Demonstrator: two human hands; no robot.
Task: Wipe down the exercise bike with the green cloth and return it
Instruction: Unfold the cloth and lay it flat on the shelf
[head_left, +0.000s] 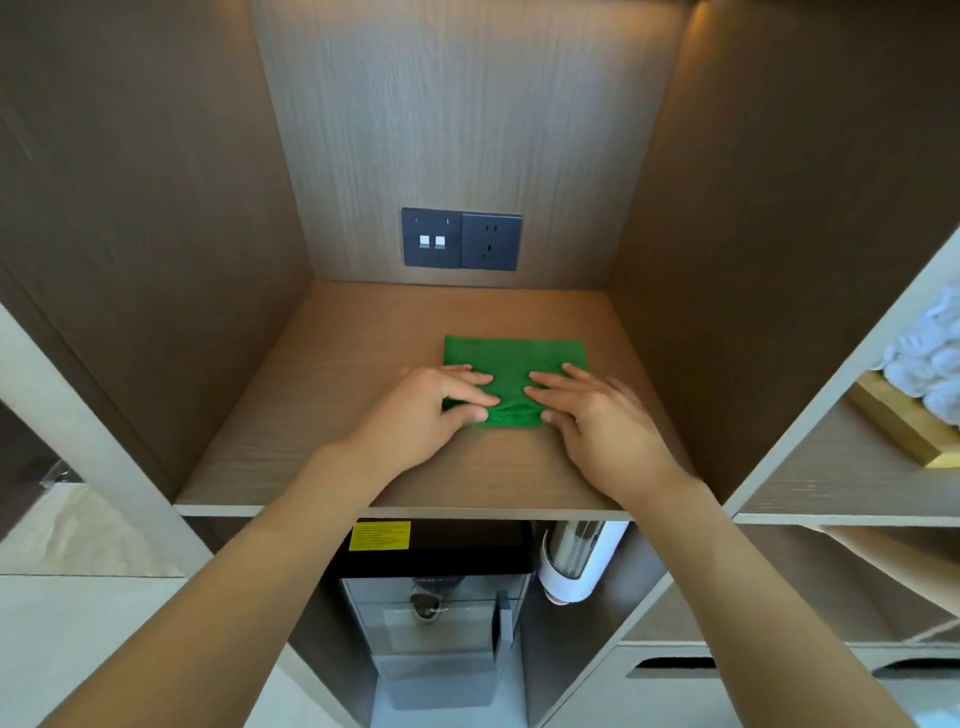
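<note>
From my remote station I observed the green cloth (511, 371) lying folded and flat on the wooden shelf (291, 441) of an open cabinet niche, roughly at the middle of the shelf and well apart from the back panel; its near edge was slightly bunched between the two hands. The left hand (431, 410) rested on the left near part of the cloth, fingers extended and laid flat on the fabric, the thumb at the near edge; I recorded these fingers as released, pressing rather than grasping. The right hand (592, 415) rested on the right near part of the cloth, fingers likewise straight and flat on the fabric, thumb tip at the near edge; no grasp was visible. The fingertips of both hands pointed toward each other and were close but apart.

On the back panel above the shelf I noted a dark socket plate (461, 239), with two small white inserts on its left half and a power outlet on its right half. Below the shelf stood a dispenser machine (436, 597) bearing a yellow label (380, 536); just beside it on the right hung a cup holder tube (576, 561). In the right-hand compartment I saw rolled white towels (930, 358) on a wooden tray (898, 426).
</note>
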